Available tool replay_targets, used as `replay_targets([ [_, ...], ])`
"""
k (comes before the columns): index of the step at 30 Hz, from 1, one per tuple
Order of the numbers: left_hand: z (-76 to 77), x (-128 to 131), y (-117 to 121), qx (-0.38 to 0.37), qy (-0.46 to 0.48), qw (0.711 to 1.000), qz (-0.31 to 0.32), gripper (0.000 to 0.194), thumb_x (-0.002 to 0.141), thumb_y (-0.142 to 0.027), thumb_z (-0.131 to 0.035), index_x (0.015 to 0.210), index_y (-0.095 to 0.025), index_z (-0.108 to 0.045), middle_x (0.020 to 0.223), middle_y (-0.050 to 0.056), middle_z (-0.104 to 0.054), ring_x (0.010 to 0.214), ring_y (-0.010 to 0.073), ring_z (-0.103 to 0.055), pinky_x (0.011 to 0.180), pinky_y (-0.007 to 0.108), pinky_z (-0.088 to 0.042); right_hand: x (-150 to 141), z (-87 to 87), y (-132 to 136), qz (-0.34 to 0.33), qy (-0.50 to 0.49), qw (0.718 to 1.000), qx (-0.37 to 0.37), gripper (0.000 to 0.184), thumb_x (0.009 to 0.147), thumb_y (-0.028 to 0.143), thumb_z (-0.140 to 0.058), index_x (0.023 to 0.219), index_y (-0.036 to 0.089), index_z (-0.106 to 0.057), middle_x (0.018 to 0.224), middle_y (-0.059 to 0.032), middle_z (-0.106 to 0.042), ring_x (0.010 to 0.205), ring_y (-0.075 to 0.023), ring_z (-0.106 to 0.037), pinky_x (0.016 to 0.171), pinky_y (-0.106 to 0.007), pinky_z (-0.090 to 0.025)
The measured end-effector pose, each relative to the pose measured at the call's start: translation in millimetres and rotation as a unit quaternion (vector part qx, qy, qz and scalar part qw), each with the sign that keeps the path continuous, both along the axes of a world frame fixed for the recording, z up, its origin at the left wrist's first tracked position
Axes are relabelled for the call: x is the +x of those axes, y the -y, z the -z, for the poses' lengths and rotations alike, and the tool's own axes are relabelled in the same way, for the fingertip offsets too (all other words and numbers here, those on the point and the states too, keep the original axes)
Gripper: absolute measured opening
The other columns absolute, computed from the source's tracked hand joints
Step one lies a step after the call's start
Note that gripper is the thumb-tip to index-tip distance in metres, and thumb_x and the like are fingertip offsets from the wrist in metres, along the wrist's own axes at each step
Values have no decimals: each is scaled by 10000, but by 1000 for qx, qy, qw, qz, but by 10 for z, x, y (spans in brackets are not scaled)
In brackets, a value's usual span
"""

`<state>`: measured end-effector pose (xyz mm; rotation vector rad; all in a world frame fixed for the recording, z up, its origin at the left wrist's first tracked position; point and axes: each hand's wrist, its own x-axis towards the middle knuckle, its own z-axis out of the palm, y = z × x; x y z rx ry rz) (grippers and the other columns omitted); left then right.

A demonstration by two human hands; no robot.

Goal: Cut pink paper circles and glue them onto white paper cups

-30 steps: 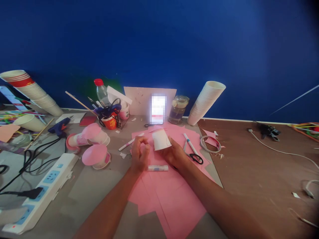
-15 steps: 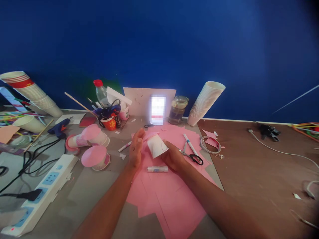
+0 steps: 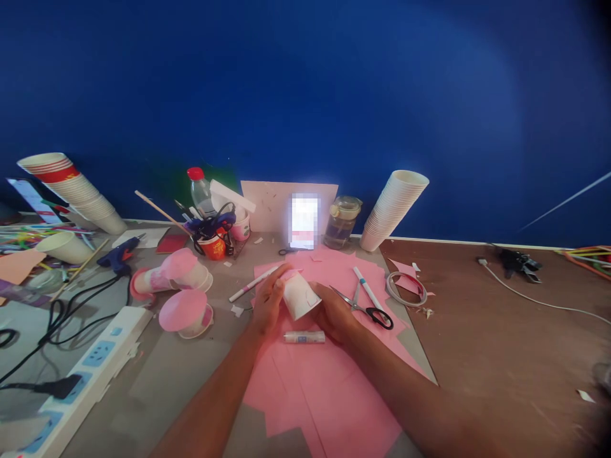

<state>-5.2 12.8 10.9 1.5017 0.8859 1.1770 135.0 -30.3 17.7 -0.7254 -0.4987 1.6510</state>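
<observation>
A white paper cup (image 3: pixel 300 296) is tilted between my two hands, above a spread of pink paper (image 3: pixel 329 394). My left hand (image 3: pixel 268 304) is closed against its left side, thumb nearest me. On the other side, my right hand (image 3: pixel 335 312) grips the cup, its fingertips partly hidden. Some pink shows at the cup's far edge. Just below the cup lies a glue stick (image 3: pixel 304 337). To the right are open scissors (image 3: pixel 375 314) with black handles and a white marker (image 3: pixel 366 288). Another marker (image 3: pixel 251 284) rests left of my left hand.
A power strip (image 3: pixel 102 362), a glue gun (image 3: pixel 117 256) and cups with pink paper discs (image 3: pixel 184 312) occupy the left side. At the back stand a bright phone (image 3: pixel 304 221), a glass jar (image 3: pixel 342 222) and a leaning cup stack (image 3: pixel 396 210). A tape roll (image 3: pixel 405 289) lies right.
My left hand, held apart from the cup before, has moved in and now touches its left side. The whole view has shifted slightly, so things appear lower.
</observation>
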Motion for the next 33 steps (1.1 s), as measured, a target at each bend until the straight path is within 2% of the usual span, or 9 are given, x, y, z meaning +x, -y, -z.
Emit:
replay_targets([
  [11,-57,34,46,-68,33,997,2,446,860,-481,-441,1121,-157,-601,1194,98,-596,974,218,-553,793,302,-428,-6,-7,2,-3,23,1000,5,187,749,334,-651,788,152,-643,767,-23,-664,791,-177,-584,724,-293,-455],
  [14,-70,38,47,-74,44,996,0,442,829,-484,-493,1102,-157,-611,1157,94,-607,908,199,-560,746,278,-433,-11,-22,7,3,27,1000,2,185,750,332,-656,777,149,-643,759,-20,-656,755,-164,-576,709,-285,-449],
  [19,-71,49,55,-121,69,989,39,503,734,-434,-636,1164,-183,-565,993,57,-630,731,133,-546,625,220,-427,-6,-63,25,2,27,1000,-4,181,758,321,-647,776,141,-644,735,-15,-643,707,-152,-559,683,-287,-442],
  [25,-39,36,44,-128,67,988,49,521,704,-371,-676,1180,-194,-557,1074,66,-600,762,133,-546,639,217,-440,-5,-75,24,-1,30,1000,-7,172,767,306,-632,762,134,-647,715,-16,-641,699,-149,-554,666,-282,-439],
  [33,-3,26,28,-137,64,987,56,536,707,-375,-680,1192,-180,-558,961,59,-625,742,133,-546,649,222,-447,-5,-54,17,5,30,999,-11,149,754,293,-633,742,144,-626,696,-8,-633,708,-155,-559,677,-285,-438],
])
